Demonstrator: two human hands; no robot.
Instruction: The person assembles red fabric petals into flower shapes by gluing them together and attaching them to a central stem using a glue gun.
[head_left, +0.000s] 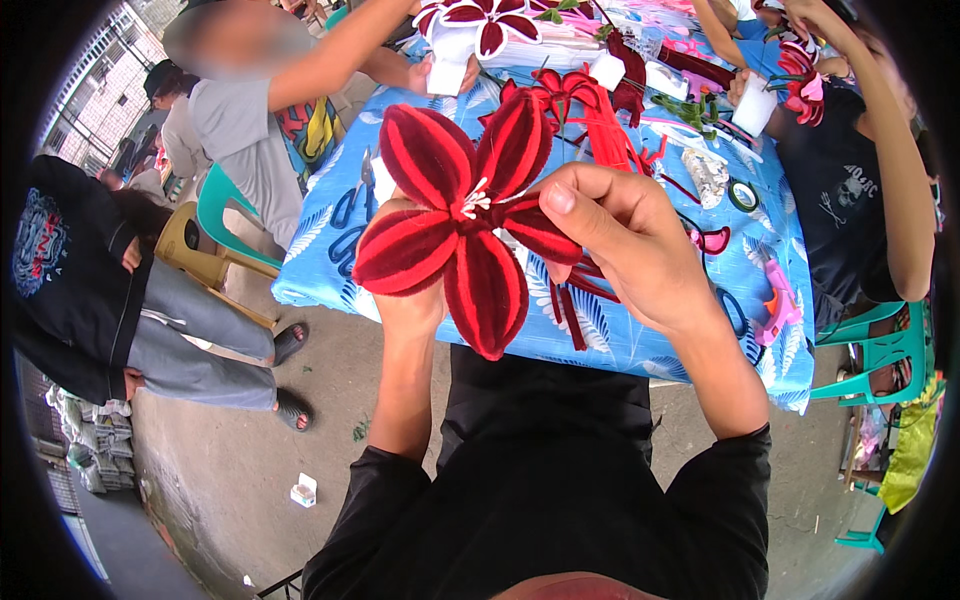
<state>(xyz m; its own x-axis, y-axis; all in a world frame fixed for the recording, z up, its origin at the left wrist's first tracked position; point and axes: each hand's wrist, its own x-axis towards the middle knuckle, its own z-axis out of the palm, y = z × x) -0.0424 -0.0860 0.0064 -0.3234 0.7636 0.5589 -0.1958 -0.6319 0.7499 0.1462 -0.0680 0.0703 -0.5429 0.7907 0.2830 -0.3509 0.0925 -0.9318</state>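
Note:
A large artificial flower (486, 300) made of dark and bright red pipe cleaners faces up before my chest, well above the tabletop. Its several petals spread around a small cluster of white stamens (475, 199). My left hand (411, 309) is behind the flower and supports it from below; its fingers are mostly hidden by the petals. At the right-hand petal (541, 229), the thumb and fingers of my right hand (637, 244) pinch the edge.
A blue leaf-patterned cloth (322, 259) covers the table. On it lie scissors (352, 225), red pipe cleaners (606, 135), green tape (743, 196) and a pink glue gun (778, 304). Co-workers sit left and right, holding white foam blocks (754, 105). Another person (82, 277) stands at left.

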